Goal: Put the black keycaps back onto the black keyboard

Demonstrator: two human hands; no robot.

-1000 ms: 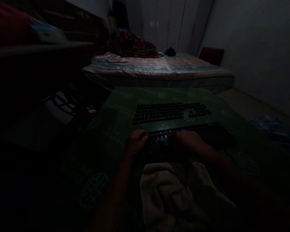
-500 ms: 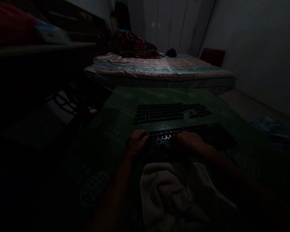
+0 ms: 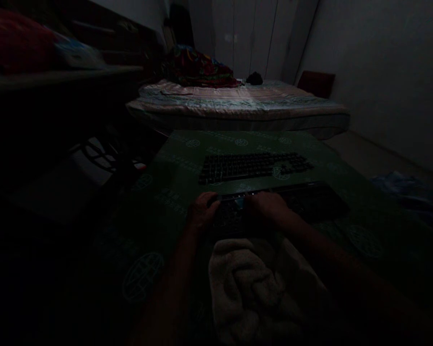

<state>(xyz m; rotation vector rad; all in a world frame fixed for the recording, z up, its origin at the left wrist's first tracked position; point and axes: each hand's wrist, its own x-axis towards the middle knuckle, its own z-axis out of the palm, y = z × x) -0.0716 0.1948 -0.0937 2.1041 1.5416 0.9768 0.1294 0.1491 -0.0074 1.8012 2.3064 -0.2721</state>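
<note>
The nearer keyboard (image 3: 319, 198) should be held steady by the left hand (image 3: 201, 210), clamped on its end; what is gripped by the right hand (image 3: 270, 207) cannot be told.

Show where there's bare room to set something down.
Bare: green printed tabletop left of the left hand, and beyond the black keycap rows. Crowded: around the right hand, long black keyboard and crumpled beige cloth.

A dim bedroom, shown by the bed (image 3: 245, 103) and wardrobe (image 3: 250, 36).

Long black keyboard (image 3: 319, 199) lies flat on green tabletop (image 3: 182, 185), bluish piece (image 3: 240, 203) atop
</note>
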